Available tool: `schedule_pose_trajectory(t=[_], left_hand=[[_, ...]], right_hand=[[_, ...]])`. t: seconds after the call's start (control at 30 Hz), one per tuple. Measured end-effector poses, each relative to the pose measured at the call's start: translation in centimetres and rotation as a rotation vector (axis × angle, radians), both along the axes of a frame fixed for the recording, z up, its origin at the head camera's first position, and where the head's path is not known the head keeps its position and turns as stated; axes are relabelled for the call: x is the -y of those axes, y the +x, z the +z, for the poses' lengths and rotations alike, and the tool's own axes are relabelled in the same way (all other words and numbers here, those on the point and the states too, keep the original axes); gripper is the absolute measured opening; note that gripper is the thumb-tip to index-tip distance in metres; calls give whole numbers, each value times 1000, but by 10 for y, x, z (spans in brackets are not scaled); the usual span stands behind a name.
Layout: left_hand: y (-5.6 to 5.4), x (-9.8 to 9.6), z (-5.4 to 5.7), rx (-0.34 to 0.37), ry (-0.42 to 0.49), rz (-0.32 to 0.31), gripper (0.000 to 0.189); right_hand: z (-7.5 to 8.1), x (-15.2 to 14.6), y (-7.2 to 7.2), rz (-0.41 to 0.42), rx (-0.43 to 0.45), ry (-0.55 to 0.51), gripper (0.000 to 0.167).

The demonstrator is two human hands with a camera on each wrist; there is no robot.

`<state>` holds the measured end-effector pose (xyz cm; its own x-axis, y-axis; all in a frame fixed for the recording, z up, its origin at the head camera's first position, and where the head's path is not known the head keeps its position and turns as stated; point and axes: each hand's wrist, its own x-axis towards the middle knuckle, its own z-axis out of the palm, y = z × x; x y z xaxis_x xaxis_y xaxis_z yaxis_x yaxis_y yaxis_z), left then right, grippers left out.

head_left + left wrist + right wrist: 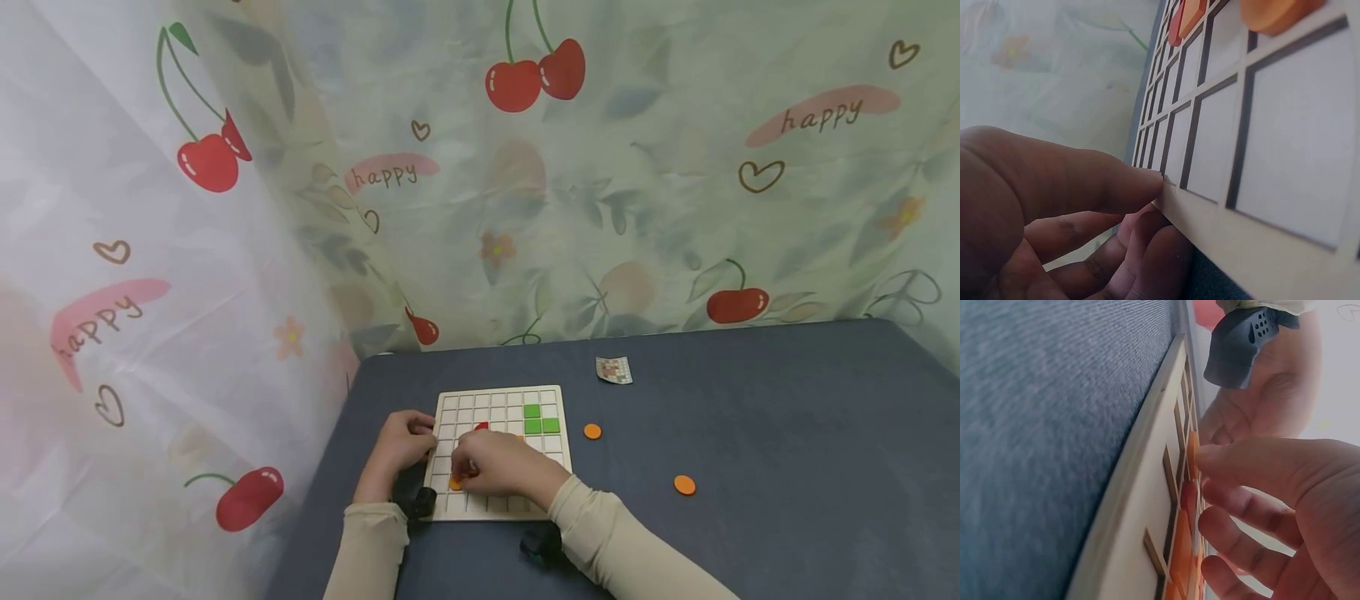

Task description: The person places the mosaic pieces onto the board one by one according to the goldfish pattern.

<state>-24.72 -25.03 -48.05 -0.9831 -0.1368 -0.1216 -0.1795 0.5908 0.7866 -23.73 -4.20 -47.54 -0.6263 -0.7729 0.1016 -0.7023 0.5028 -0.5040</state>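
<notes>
A wooden grid board (pixel 487 507) lies on the table. My left hand (pixel 402 442) grips its left edge; the thumb (pixel 1116 184) is on top and the other fingers are curled at the rim. My right hand (pixel 498 462) reaches over the lower left of the grid, pinching an orange round piece (pixel 455 484) low against a cell. In the right wrist view, the thumb touches that orange piece (pixel 1193 453). A red piece (pixel 482 426) shows just beyond the knuckles, and green squares (pixel 532 411) sit at the upper right. The right hand hides several cells.
Two loose orange discs (pixel 592 432) (pixel 684 485) lie right of the board on the dark table (pixel 787 433). A small printed card (pixel 614 370) lies near the back. A cherry-patterned curtain (pixel 600 208) stands behind and left. Both wrists wear black devices (pixel 542 546).
</notes>
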Motion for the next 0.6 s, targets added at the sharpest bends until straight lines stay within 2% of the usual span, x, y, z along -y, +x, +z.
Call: schedule_pose_trajectory(t=[0.23, 0.4, 0.6], left_hand=[[-1, -2, 1, 20, -5, 21, 31], [0, -3, 1, 32, -5, 32, 30], [0, -3, 1, 19, -23, 25, 30]], right_hand=[[9, -22, 2, 5, 10, -24, 5], [14, -44, 4, -3, 32, -35, 7], [20, -74, 14, 22, 16, -40, 8]])
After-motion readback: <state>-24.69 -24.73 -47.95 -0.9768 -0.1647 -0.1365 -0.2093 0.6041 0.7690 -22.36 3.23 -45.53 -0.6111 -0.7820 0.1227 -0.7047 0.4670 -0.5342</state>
